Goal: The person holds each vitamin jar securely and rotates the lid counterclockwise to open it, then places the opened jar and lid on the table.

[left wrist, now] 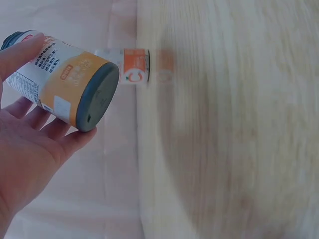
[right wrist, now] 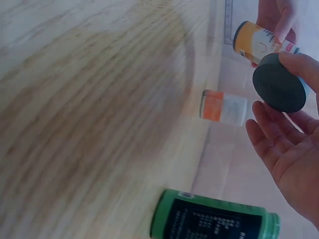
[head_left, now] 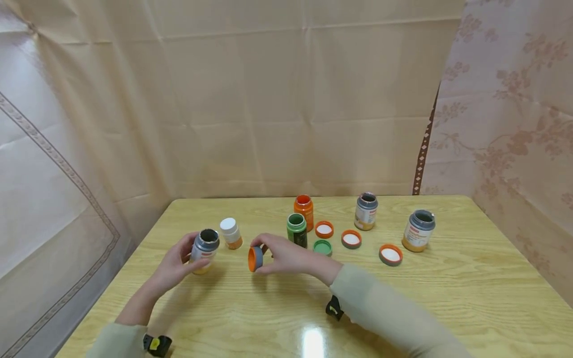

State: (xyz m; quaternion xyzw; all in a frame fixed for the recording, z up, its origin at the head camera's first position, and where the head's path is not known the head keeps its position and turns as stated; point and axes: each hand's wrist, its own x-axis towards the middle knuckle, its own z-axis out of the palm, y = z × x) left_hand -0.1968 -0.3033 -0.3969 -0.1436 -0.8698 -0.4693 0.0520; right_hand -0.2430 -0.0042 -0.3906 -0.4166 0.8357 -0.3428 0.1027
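My left hand [head_left: 174, 263] grips a grey pill bottle [head_left: 207, 241] with a white and orange label, its mouth uncovered. The left wrist view shows the dark base of this bottle [left wrist: 62, 79], raised off the table and tilted. Between thumb and fingers, my right hand [head_left: 286, 254] pinches a grey screw cap [head_left: 255, 259] on edge, its orange inside facing left toward the bottle. A gap separates cap and bottle. In the right wrist view the outer face of the cap [right wrist: 279, 84] shows. A small white-capped bottle [head_left: 231, 233] stands behind, between the hands.
Right of my right hand stand an open green bottle [head_left: 297, 228] and an open orange bottle [head_left: 304, 211]. Farther right are two open grey bottles [head_left: 366, 211] [head_left: 418, 231]. A green cap [head_left: 322, 247] and several orange-rimmed caps [head_left: 351, 239] lie inside-up among them on the wooden table [head_left: 250, 318].
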